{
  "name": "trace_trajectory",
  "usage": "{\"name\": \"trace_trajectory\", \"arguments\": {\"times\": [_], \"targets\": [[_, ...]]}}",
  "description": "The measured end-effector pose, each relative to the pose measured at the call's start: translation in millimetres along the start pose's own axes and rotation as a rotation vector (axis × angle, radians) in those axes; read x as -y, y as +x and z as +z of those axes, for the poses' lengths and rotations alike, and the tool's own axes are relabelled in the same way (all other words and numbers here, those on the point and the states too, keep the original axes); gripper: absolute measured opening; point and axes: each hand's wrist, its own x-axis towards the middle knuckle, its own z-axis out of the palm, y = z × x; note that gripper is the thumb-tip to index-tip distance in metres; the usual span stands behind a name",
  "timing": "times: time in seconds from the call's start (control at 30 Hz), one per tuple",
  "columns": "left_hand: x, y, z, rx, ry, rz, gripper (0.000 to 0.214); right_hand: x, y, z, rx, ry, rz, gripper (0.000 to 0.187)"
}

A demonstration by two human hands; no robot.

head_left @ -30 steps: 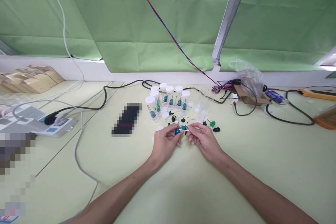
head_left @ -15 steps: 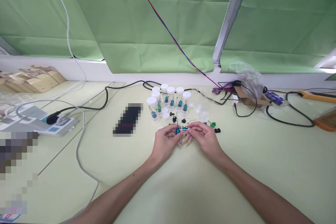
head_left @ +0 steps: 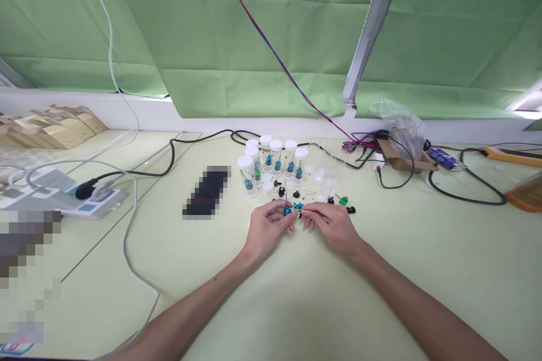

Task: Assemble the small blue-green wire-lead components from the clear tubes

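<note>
My left hand (head_left: 271, 223) is closed on a small shiny blue part (head_left: 287, 211) with a thin dark rod standing up from it. Close by on its right is a smaller blue piece (head_left: 298, 205), between the fingertips of both hands. My right hand (head_left: 332, 223) pinches a thin silvery pin (head_left: 297, 210) that reaches toward the blue part; whether it touches is too small to tell. Just beyond the hands lie black knobs (head_left: 296, 194) and thin wires. Beside my right hand sits a green part (head_left: 343, 201) with a black piece (head_left: 351, 210) next to it.
Several clear tubes with white caps (head_left: 276, 144) stand behind the hands, holding blue or green parts. Empty clear tubes (head_left: 328, 183) are to their right. A pixelated dark object (head_left: 207, 192) lies left. Further out are a power strip (head_left: 93, 206), cables and a cardboard box (head_left: 400, 162).
My right hand has shifted its fingers slightly, baring more of the smaller blue piece and the silvery pin. The left hand stays in place with the blue part.
</note>
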Motion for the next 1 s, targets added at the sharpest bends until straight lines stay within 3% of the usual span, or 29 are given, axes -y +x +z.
{"name": "trace_trajectory", "arguments": {"times": [0.17,0.53,0.77,1.0], "targets": [[0.5,0.1,-0.4,-0.012,0.016,0.004,0.028,-3.3,0.7,-5.7,0.05,-0.199,-0.154,0.022],[0.9,0.1,0.3,-0.021,0.029,0.019,0.03,-6.7,-2.2,-8.5,0.131,-0.405,-0.219,0.029],[2.0,-1.0,1.0,-0.022,0.043,0.037,0.03,-6.8,-4.5,-3.4,0.094,-0.351,-0.196,0.029],[2.1,-1.3,0.5,-0.037,0.071,0.045,0.03,-0.3,-4.9,1.0,0.041,-0.283,-0.082,0.031]]}}
